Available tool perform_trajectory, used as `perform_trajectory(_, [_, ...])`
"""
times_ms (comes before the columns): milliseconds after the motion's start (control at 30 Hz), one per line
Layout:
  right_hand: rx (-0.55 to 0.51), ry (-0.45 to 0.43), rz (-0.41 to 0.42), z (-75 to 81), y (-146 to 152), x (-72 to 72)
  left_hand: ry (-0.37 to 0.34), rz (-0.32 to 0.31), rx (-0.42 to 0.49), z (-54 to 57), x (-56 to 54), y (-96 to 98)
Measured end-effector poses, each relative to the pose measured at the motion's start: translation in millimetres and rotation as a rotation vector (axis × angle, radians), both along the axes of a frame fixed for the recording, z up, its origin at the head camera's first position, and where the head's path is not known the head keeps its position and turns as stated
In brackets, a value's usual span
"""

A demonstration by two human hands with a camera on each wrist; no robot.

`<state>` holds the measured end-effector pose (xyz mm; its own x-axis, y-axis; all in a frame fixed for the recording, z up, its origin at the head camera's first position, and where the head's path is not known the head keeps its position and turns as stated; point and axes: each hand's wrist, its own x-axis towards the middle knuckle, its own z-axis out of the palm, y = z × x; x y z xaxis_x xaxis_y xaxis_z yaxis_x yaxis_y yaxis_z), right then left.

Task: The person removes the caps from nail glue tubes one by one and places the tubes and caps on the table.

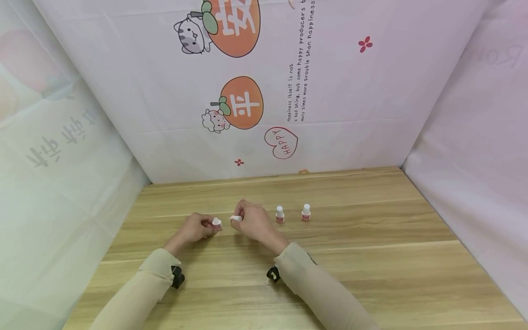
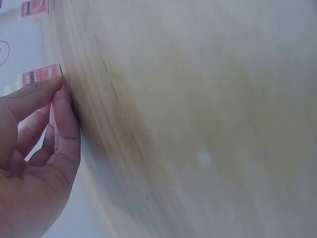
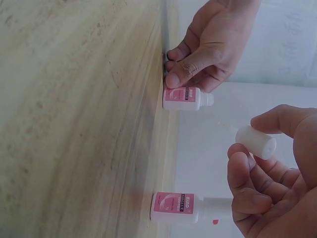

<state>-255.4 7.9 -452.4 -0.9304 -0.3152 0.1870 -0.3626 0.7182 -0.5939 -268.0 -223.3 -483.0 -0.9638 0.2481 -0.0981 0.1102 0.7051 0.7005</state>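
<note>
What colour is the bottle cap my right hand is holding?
White; the right wrist view shows the bottle cap best.

Btls (image 1: 280,215) (image 1: 305,213) bar R grip (image 1: 255,223) rightwd; nr tbl (image 1: 396,284) passable

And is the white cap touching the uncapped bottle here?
Apart. The head view shows a strip of wooden tabletop between the white cap, pinched in the right hand, and the uncapped bottle in the left hand.

bottles (image 1: 217,225) (image 1: 280,219) (image 1: 305,217): 3 | white caps (image 3: 255,142) (image 1: 280,209) (image 1: 306,206): 3 | hands (image 1: 198,228) (image 1: 255,223): 2 | sleeves (image 1: 128,302) (image 1: 321,288): 2 | printed heart (image 1: 281,143): 1
</note>
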Motion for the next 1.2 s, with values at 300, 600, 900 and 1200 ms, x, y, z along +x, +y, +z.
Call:
perform_trajectory(300, [0.007, 0.03, 0.047, 0.9, -4, 4.5, -0.041, 0.04, -0.024, 3.3, -2.9, -7.8])
perform_trajectory(600, [0.041, 0.022, 0.055, 1.5, -5, 5.8, -0.035, 0.036, -0.031, 4.2, -6.9, -14.5])
perform_trajectory(900, [0.085, -0.005, 0.046, 2.5, -14, 4.9, -0.011, 0.025, -0.038, 2.8, -9.1, -20.3])
perform_trajectory(1200, [0.101, 0.018, 0.06, 3.0, -22, 3.0, -0.018, 0.066, -0.052, 4.2, -8.2, -21.4])
